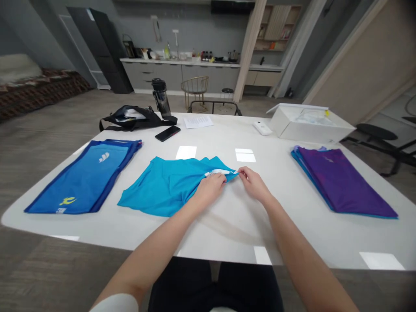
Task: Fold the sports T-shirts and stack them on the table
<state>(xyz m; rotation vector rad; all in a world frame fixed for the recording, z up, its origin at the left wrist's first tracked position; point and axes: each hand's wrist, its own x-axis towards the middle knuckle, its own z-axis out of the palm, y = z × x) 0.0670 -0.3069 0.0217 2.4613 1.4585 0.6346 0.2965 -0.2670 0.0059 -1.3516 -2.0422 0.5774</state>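
A turquoise garment (162,184) lies loosely spread on the white table (240,225), with its right end gathered and white showing in a fold. On that end rests my left hand (211,186), its fingers curled over the cloth. My right hand (251,182) pinches the garment's right tip between thumb and fingers. To the left is a folded blue garment (87,177) with a white logo and a yellow print. A folded purple garment (344,180) lies on the right over light-blue cloth.
Along the table's far side are a black bag (130,117), a dark bottle (161,97), a phone (167,133), a printed paper (198,121), a small white device (261,128) and an open white box (308,123). A chair (214,106) stands beyond the far edge.
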